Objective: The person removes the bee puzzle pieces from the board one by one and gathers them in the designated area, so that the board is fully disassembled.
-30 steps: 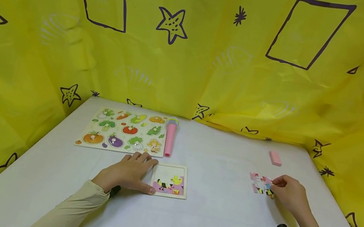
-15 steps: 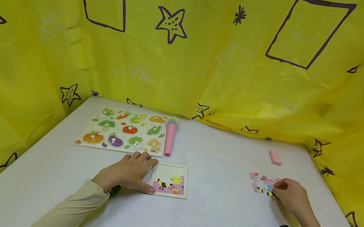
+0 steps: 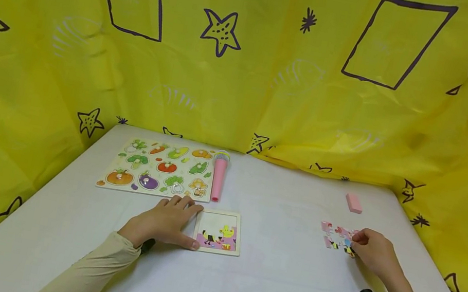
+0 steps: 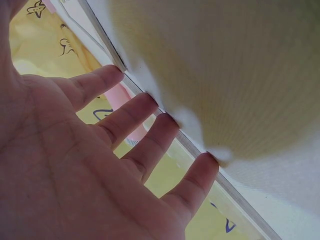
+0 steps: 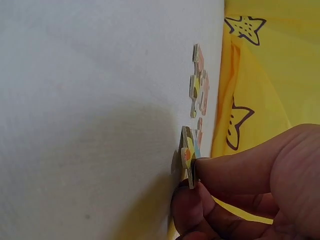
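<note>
"One right hand [image 3: 377, 252]: contents?"

"One puzzle piece [image 5: 188, 152], pinched between thumb and finger, tilted, at the right of the table [image 3: 281, 279]. Contact with the cloth: cannot tell."

"Handling?"

"Judged light, stiff, board-like; printed face perhaps slick, knobs the likely weak points. Best hold: opposite edges of the body, clear of the knobs."

"Adjacent?"

"Several loose pieces [image 3: 328, 242], just beside the fingertips. Thin; probably awkward to lift except by an edge."

"One left hand [image 3: 169, 219]?"

"Fingers spread, resting along the left side of a puzzle tray [image 3: 215, 251], thumb at its near corner. Tray part-filled, judged rigid, light, apt to slide; best steadied by the rim."

"Outlying?"

"One pink block [image 3: 353, 203]; one toy microphone [image 3: 218, 180], just beside one vegetable board [image 3: 151, 165]."
</note>
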{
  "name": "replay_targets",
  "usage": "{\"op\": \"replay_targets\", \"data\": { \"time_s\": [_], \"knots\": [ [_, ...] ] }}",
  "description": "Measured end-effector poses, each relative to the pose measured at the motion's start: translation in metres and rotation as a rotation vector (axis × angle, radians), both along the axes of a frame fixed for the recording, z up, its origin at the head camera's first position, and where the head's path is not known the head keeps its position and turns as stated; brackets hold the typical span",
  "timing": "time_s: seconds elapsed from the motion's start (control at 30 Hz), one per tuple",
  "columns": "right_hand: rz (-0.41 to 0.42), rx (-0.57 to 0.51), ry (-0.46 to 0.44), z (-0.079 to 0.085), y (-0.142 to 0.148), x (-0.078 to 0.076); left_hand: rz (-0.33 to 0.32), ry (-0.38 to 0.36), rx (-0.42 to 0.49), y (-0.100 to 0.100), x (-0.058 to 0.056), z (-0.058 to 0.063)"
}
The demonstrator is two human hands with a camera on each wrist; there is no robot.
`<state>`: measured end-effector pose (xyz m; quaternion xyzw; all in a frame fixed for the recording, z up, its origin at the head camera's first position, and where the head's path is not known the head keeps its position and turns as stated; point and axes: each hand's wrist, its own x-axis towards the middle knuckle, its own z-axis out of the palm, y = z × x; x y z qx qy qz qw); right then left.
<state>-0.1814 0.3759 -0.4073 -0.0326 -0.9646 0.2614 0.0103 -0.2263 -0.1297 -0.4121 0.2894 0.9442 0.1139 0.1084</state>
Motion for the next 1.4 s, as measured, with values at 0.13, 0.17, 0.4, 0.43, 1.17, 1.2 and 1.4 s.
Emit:
{"op": "replay_targets", "data": {
  "time_s": [0.13,0.17,0.4,0.43,1.17,1.2,1.4],
  "knots": [
    [-0.014,0.009,-0.022,0.0,-0.001,-0.001,0.001,-0.005,0.001,0.0,0.0,-0.001],
    [-0.018,0.01,-0.027,-0.001,-0.001,-0.001,0.0,-0.004,0.001,-0.001,0.0,-0.001],
    [-0.034,0.012,0.01,0.0,-0.004,0.002,-0.006,0.003,0.0,-0.001,0.0,0.0],
    [-0.036,0.008,0.026,0.001,-0.005,0.002,-0.006,0.003,0.0,-0.001,0.0,0.0],
    [0.191,-0.205,0.211,0.015,-0.115,-0.011,-0.015,0.014,0.005,-0.003,0.001,0.001],
    [0.209,-0.216,0.213,0.014,-0.121,-0.012,-0.017,0.014,0.008,-0.002,0.001,0.002],
    [0.334,-0.243,0.199,0.011,-0.158,-0.021,-0.018,0.009,0.011,0.0,0.002,0.004]
  ]
}}
